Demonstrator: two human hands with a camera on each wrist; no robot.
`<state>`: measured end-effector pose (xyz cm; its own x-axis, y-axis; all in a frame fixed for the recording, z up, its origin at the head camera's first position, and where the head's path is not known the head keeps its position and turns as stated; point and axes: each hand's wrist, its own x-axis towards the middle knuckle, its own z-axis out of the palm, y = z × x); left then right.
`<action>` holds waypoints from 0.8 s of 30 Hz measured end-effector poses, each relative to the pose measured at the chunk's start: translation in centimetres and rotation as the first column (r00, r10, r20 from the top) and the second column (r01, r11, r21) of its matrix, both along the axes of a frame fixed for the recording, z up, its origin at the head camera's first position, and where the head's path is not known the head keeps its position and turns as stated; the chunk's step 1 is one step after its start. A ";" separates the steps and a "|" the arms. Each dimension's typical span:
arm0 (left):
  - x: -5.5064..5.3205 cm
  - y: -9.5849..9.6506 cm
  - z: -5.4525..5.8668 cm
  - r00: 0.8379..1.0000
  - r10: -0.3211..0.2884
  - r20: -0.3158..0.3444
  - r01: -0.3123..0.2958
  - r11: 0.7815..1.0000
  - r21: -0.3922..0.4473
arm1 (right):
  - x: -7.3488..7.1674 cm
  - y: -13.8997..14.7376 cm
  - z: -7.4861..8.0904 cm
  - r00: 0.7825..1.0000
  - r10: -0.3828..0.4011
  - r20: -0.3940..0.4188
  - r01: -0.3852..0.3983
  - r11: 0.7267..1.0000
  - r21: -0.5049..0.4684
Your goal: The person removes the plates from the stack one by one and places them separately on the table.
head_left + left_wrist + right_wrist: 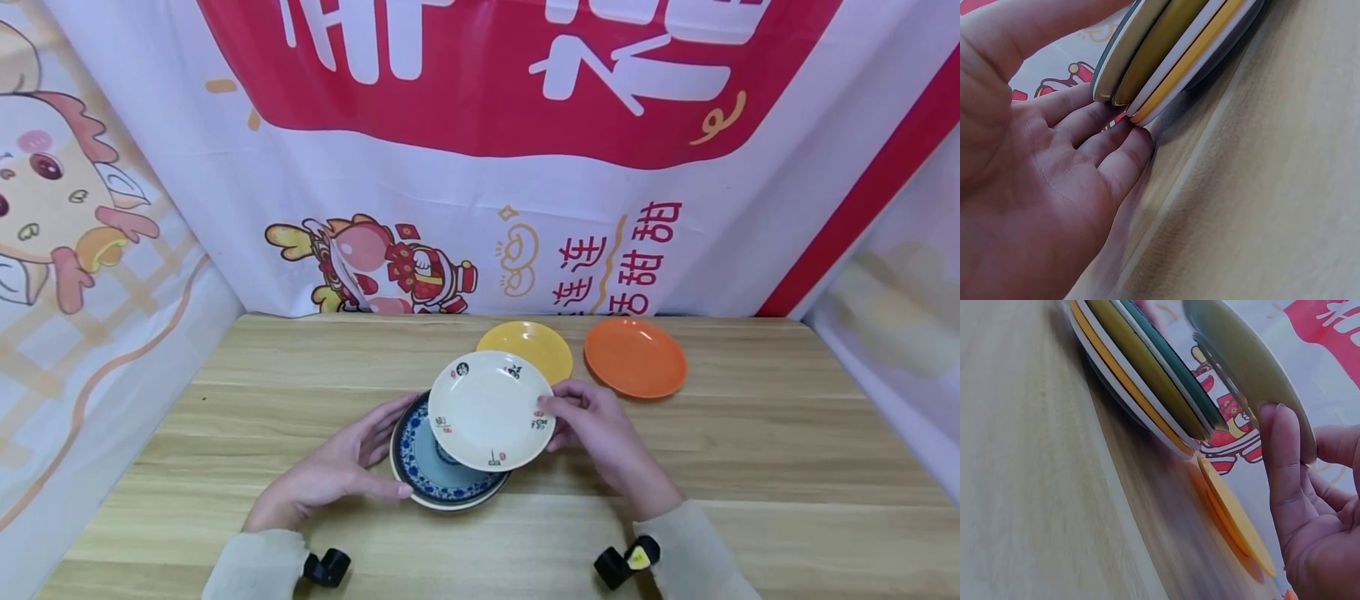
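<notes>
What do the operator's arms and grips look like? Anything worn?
Left sleeve and right sleeve: pale off-white, plain. Left wrist camera: small, black, cylindrical end. Right wrist camera: also black, plus a yellow patch. Left grip and right grip: no gloves. No cables visible.

Blue plate (427, 467) — partly hidden, banner (465, 108) — cropped

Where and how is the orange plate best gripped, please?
Probably pinch the orange plate by its right rim, coming from that side: it lies flat, with the yellow plate beyond its left edge and the cloth behind.
</notes>
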<state>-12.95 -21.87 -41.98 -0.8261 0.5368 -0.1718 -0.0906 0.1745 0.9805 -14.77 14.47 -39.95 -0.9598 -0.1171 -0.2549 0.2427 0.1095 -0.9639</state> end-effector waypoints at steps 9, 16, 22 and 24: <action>0.0 -0.2 0.0 1.000 -0.003 0.019 0.003 1.000 0.000 | 0.9 1.8 0.1 1.000 -0.017 0.004 0.017 0.999 0.045; 0.0 -0.2 0.0 1.000 0.004 0.007 -0.004 1.000 -0.008 | 1.7 3.3 -0.7 0.998 -0.053 0.030 0.053 0.998 0.019; -0.1 0.0 0.0 1.000 0.013 0.015 -0.013 1.000 -0.006 | 2.2 4.3 -0.9 0.996 -0.081 0.023 0.081 0.997 0.017; -0.1 0.0 -0.1 1.000 0.018 0.015 -0.018 1.000 -0.010 | 2.4 4.6 -1.0 0.997 -0.075 0.016 0.075 0.997 0.016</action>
<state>-13.03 -21.85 -42.04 -0.8331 0.5198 -0.1893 -0.1081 0.1826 0.9772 -12.33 19.09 -40.98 -0.9615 -0.0405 -0.2718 0.2664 0.1056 -0.9581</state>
